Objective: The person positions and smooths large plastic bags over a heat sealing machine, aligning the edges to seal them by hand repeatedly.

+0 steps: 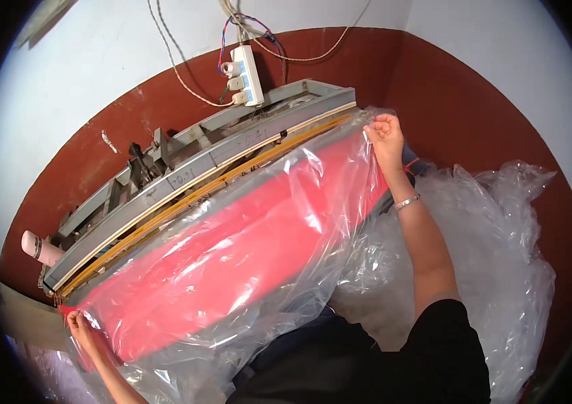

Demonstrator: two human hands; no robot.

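Note:
A wide clear plastic sheet (330,262) lies crumpled and shiny over a bright pink-red surface (252,236); whether that is cloth or board I cannot tell. At the far right end of the sheet, my right hand (387,141) is closed in a pinch on its edge. My left hand (81,328) pinches the sheet at the near left end. Between my hands, the sheet's far edge runs along a long grey metal frame (212,163), which looks like a bag sealing machine. A yellow strip (232,176) runs along the frame's near side.
A large heap of clear plastic film (481,262) sits on the right. A white power strip (246,75) with plugs and hanging cords is above the frame. A pink bottle-shaped object (42,249) stands at the frame's left end. Red-and-white walls rise behind.

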